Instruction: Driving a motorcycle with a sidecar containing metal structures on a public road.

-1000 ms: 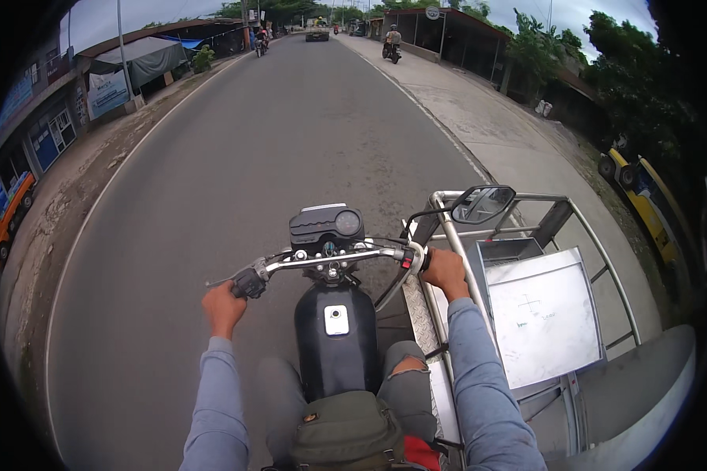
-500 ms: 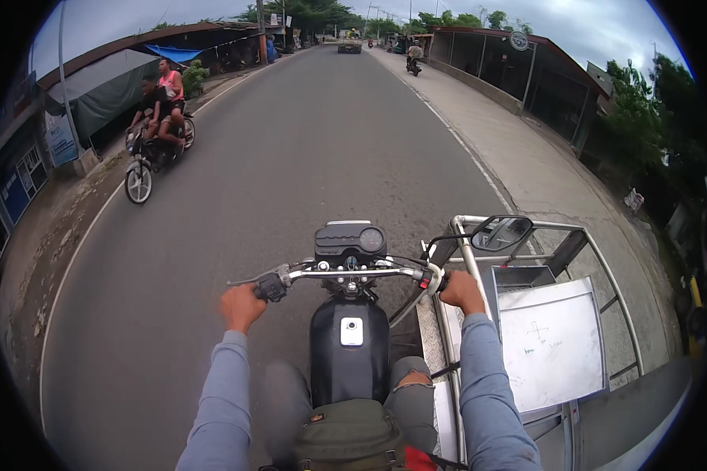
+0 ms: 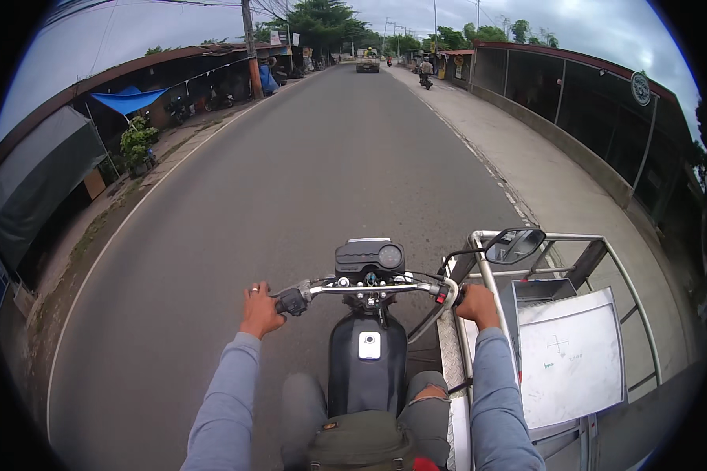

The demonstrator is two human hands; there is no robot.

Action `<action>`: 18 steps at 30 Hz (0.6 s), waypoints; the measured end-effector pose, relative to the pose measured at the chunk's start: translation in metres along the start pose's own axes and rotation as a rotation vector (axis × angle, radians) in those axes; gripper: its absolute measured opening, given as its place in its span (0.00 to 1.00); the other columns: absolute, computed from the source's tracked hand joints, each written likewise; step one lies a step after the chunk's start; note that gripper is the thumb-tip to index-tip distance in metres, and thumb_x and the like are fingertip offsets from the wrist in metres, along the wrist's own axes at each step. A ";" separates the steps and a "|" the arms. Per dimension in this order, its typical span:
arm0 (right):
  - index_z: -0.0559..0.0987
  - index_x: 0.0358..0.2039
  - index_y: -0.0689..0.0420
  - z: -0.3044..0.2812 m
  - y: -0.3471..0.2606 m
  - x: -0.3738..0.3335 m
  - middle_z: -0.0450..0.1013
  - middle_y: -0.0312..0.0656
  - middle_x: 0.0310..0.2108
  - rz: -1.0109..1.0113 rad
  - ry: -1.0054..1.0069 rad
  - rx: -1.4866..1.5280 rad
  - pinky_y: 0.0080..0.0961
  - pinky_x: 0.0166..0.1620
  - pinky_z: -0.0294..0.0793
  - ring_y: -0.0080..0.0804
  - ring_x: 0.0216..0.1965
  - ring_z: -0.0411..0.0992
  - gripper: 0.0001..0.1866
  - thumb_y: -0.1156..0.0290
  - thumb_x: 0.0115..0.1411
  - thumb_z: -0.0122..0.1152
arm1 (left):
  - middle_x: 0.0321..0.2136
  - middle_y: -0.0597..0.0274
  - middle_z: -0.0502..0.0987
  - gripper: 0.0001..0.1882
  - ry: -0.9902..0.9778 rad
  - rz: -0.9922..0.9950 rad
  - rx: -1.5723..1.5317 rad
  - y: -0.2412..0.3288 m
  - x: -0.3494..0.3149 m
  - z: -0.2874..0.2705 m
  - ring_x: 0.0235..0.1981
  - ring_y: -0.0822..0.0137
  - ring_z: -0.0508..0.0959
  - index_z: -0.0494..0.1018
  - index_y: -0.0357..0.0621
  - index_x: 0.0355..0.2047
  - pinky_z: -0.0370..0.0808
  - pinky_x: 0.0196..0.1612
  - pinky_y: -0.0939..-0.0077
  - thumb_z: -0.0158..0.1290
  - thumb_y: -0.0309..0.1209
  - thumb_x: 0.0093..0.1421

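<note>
A motorcycle handlebar (image 3: 369,288) spans the space in front of me, with a round-dial gauge cluster (image 3: 370,255) above it. My left hand (image 3: 261,312) is at the left grip end, its palm against the grip and its fingers stretched forward over where the clutch lever lies; a ring shows on one finger. The left switch housing (image 3: 291,302) sits just inside that hand. My right hand (image 3: 479,306) is wrapped round the right handlebar grip, next to a red switch (image 3: 441,298). Below the bar is the black fuel tank (image 3: 367,369) with its silver cap (image 3: 370,345).
A metal-framed sidecar (image 3: 632,310) carrying a white board (image 3: 571,359) is attached on the right, under a mirror (image 3: 515,246). Ahead on the road (image 3: 314,173) are a truck (image 3: 368,61) and, at the right, a motorcycle rider (image 3: 426,72). Roadside buildings line both sides.
My left fingers have uncurled from the grip and now reach forward. The oncoming motorcycle with two people has left the view at the left. Roadside buildings have come nearer.
</note>
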State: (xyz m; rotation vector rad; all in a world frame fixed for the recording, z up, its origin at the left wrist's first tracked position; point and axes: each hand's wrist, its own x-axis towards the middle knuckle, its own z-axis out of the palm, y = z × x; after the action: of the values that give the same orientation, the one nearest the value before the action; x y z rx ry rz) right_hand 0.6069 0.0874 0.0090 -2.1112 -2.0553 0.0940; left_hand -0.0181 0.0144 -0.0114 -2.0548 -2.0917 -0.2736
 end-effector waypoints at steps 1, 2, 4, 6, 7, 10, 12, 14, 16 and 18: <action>0.94 0.57 0.50 -0.001 0.003 0.000 0.91 0.54 0.51 0.005 -0.006 0.002 0.53 0.63 0.88 0.58 0.57 0.89 0.31 0.59 0.51 0.82 | 0.67 0.43 0.79 0.26 -0.036 0.039 -0.053 -0.001 0.002 -0.002 0.71 0.39 0.76 0.97 0.53 0.48 0.76 0.74 0.43 0.78 0.49 0.50; 0.95 0.57 0.50 -0.001 0.000 -0.004 0.91 0.54 0.51 0.009 -0.019 0.007 0.53 0.63 0.88 0.59 0.56 0.89 0.31 0.59 0.51 0.82 | 0.67 0.43 0.79 0.26 -0.035 0.040 -0.047 -0.007 0.001 0.001 0.71 0.39 0.76 0.97 0.53 0.48 0.76 0.74 0.43 0.78 0.49 0.50; 0.95 0.56 0.50 -0.002 -0.010 -0.002 0.92 0.54 0.50 0.006 -0.025 0.007 0.54 0.62 0.88 0.60 0.55 0.90 0.30 0.59 0.50 0.81 | 0.65 0.41 0.81 0.30 -0.047 -0.014 -0.238 -0.016 0.002 0.011 0.69 0.39 0.78 0.97 0.49 0.48 0.78 0.74 0.46 0.80 0.51 0.46; 0.95 0.44 0.55 0.004 0.001 0.004 0.91 0.60 0.42 -0.062 0.112 0.024 0.57 0.57 0.90 0.64 0.47 0.90 0.20 0.61 0.51 0.76 | 0.65 0.41 0.81 0.31 -0.076 -0.030 -0.313 -0.022 0.010 0.025 0.69 0.39 0.78 0.97 0.47 0.48 0.78 0.74 0.46 0.80 0.51 0.46; 0.96 0.44 0.54 0.007 0.007 0.005 0.91 0.60 0.42 -0.062 0.108 0.044 0.58 0.56 0.91 0.64 0.47 0.90 0.21 0.60 0.50 0.76 | 0.65 0.41 0.81 0.32 -0.110 -0.051 -0.378 -0.024 0.013 0.032 0.70 0.39 0.78 0.96 0.45 0.49 0.78 0.75 0.47 0.80 0.51 0.46; 0.96 0.46 0.53 0.006 0.007 0.008 0.91 0.59 0.41 -0.071 0.082 -0.001 0.58 0.56 0.91 0.64 0.47 0.90 0.22 0.60 0.50 0.77 | 0.67 0.39 0.80 0.34 -0.149 -0.092 -0.355 -0.025 0.015 0.034 0.71 0.38 0.77 0.96 0.46 0.51 0.80 0.74 0.47 0.81 0.51 0.46; 0.96 0.49 0.50 0.005 0.007 -0.003 0.91 0.58 0.41 -0.078 0.075 0.002 0.57 0.56 0.91 0.63 0.46 0.90 0.24 0.59 0.51 0.77 | 0.68 0.38 0.80 0.34 -0.187 -0.091 -0.355 -0.022 0.017 0.023 0.72 0.37 0.76 0.96 0.48 0.53 0.78 0.75 0.47 0.81 0.52 0.47; 0.96 0.49 0.50 0.005 0.007 -0.001 0.91 0.58 0.42 -0.061 0.072 0.029 0.57 0.57 0.90 0.63 0.47 0.90 0.24 0.59 0.51 0.77 | 0.68 0.38 0.80 0.35 -0.212 -0.081 -0.359 -0.015 0.018 0.020 0.73 0.37 0.76 0.96 0.50 0.54 0.77 0.77 0.47 0.80 0.53 0.47; 0.96 0.49 0.51 0.009 0.001 0.001 0.91 0.58 0.43 -0.055 0.046 0.037 0.57 0.59 0.90 0.63 0.49 0.90 0.25 0.59 0.51 0.77 | 0.68 0.40 0.80 0.34 -0.249 -0.085 -0.263 -0.028 0.015 0.027 0.73 0.37 0.76 0.96 0.54 0.56 0.74 0.79 0.44 0.79 0.54 0.49; 0.94 0.59 0.46 0.010 -0.002 0.001 0.91 0.56 0.52 -0.011 -0.063 0.015 0.55 0.63 0.88 0.61 0.56 0.89 0.30 0.64 0.51 0.76 | 0.67 0.41 0.81 0.34 -0.241 -0.116 -0.266 -0.026 0.010 0.029 0.73 0.38 0.76 0.96 0.54 0.56 0.74 0.79 0.43 0.79 0.54 0.50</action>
State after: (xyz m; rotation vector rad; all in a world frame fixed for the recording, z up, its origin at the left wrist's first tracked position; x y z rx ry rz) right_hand 0.6029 0.0893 -0.0006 -2.1146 -2.0939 0.1756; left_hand -0.0447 0.0311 -0.0365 -2.2118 -2.4400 -0.3549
